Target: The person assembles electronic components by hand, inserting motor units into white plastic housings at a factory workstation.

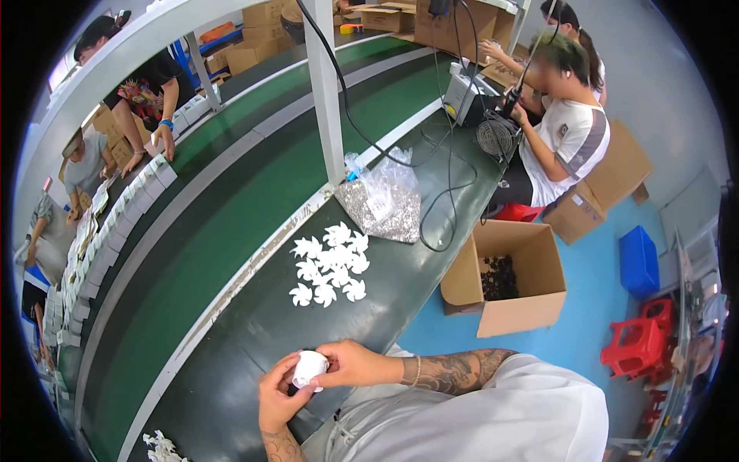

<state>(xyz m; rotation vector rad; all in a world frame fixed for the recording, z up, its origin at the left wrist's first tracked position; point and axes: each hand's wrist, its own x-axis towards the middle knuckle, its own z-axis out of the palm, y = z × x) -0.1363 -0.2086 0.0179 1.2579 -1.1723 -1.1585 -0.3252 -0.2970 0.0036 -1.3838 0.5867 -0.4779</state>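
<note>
Both my hands close around one small white cup-shaped plastic part (309,368) just above the green bench near my body. My left hand (275,394) grips it from the left side, while the thumb and fingers of my right hand (350,365) hold its right side. Ahead of my hands lies a cluster of white star-shaped plastic pieces (329,266) with curved points, several of them, flat on the bench. Beyond these sits a clear plastic bag (382,202) full of tiny metallic-looking parts. Another small heap of white pieces (160,446) is at the lower left.
A green conveyor belt (231,200) curves along the left, behind a white post (323,100). Black cables hang over the bench. At right stand an open carton (523,277) with dark parts inside, red stools (637,346) and a blue bin (639,262). Co-workers sit ahead and across the belt.
</note>
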